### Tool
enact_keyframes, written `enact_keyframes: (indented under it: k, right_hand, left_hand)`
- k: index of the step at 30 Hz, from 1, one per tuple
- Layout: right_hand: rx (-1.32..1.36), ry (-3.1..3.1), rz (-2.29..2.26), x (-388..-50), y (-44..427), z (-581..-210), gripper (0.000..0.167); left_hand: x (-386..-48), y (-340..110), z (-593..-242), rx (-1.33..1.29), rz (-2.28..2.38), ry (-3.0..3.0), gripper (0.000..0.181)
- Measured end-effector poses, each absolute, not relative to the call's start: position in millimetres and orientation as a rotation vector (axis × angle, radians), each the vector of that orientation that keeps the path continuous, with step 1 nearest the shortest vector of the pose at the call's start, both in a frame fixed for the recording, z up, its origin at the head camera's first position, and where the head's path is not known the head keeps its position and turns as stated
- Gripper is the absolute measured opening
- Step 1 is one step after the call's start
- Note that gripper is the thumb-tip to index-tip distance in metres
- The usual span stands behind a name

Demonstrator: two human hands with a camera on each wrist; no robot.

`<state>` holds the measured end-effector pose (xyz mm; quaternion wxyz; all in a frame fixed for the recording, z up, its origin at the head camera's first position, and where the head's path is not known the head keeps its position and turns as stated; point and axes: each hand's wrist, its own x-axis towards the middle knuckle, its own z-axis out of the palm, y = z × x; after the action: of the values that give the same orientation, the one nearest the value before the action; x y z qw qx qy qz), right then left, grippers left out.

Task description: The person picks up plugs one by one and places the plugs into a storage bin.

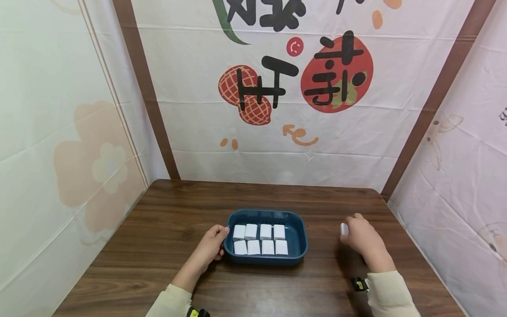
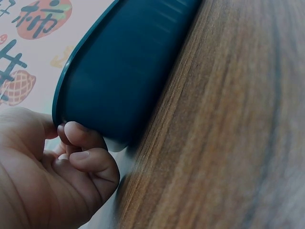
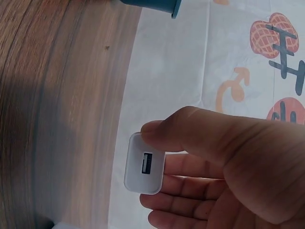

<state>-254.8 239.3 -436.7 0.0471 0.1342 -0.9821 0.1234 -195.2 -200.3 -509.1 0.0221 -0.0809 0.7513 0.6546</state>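
Observation:
A dark blue tray [image 1: 266, 260] stands on the table with several white USB chargers [image 1: 253, 247] in two rows inside it. At its left end my left hand [image 1: 210, 245] grips the rim, thumb on top and fingers curled beneath, as the left wrist view shows on the tray wall [image 2: 119, 71]. My right hand [image 1: 363, 237] is raised over the table to the right of the tray. Between its thumb and fingers it pinches one white USB charger [image 3: 145, 164], whose USB port faces the right wrist camera.
The wooden table [image 1: 190, 198] has a printed white curtain [image 1: 198, 163] behind it and more curtains at both sides. In the right wrist view, a white object [image 3: 64, 225] shows partly at the bottom edge. The tray's right portion is bare inside.

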Motion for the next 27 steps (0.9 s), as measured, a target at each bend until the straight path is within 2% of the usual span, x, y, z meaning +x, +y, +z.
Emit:
enact_keyframes:
  k: [27]
  right_hand:
    - [0.480, -2.928, 0.512, -250.8, 201.9, -423.5, 0.043]
  left_hand:
    - [-194.3, -200.3, -509.6, -0.247, 2.035, 2.325, 0.035]
